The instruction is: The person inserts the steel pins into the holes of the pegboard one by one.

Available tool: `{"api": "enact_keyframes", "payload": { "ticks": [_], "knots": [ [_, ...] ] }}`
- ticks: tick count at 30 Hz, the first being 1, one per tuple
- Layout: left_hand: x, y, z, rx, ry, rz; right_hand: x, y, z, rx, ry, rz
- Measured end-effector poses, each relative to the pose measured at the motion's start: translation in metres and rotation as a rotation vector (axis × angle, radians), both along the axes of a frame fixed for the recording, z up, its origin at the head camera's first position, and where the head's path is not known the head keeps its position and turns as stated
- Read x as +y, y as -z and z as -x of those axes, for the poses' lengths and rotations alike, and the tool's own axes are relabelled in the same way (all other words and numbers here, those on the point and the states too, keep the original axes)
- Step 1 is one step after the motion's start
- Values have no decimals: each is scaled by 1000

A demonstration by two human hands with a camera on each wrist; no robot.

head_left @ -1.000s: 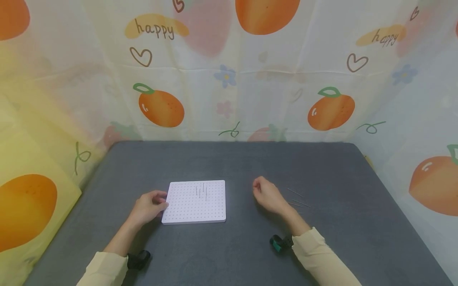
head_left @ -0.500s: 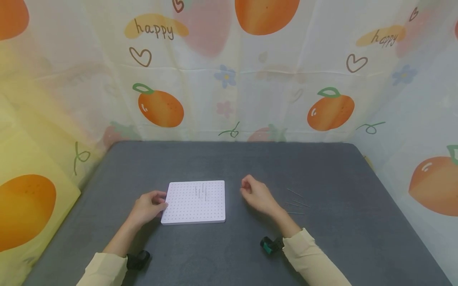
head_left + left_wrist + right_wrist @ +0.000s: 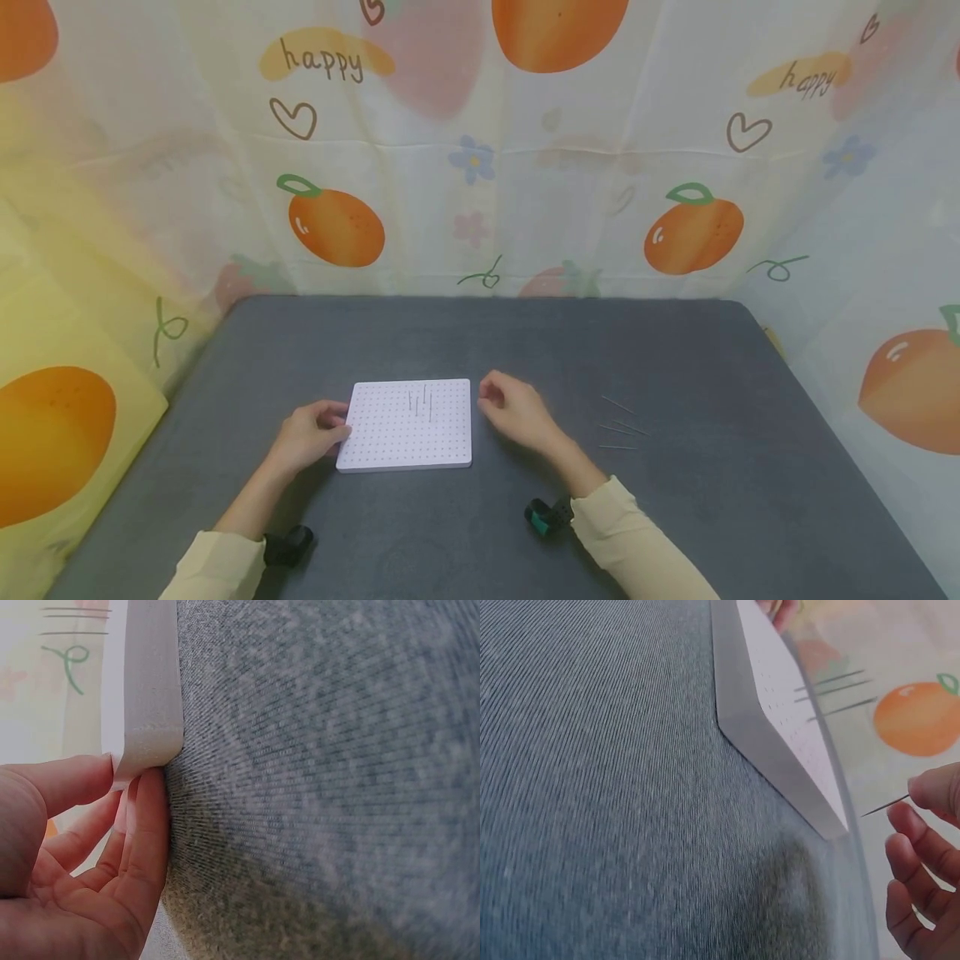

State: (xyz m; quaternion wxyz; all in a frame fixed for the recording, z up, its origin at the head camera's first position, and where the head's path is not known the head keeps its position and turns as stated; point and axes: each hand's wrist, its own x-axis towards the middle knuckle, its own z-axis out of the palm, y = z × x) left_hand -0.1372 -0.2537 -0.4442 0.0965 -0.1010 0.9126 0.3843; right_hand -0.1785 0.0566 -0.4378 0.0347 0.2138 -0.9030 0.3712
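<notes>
Your right hand pinches thin needle between thumb and fingertip, point toward white pegboard, hovering just beside board's right edge. Needle fine, dark, straight; barely visible from head camera. Board square, thick, dotted with hole grid, flat on grey table left of centre; three upright needles stand near its far edge. Your left hand grips board's near-left corner, fingers curled on edge. Spare needles lie well right of your hand. Bare table beyond board, fruit-print curtain at back.
</notes>
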Motion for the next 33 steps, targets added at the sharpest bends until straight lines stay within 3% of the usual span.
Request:
{"api": "enact_keyframes", "payload": {
  "ticks": [33],
  "knots": [
    [0, 3, 1, 20, 3, -4, -46, 9, 4, 57, -43, -20]
  ]
}}
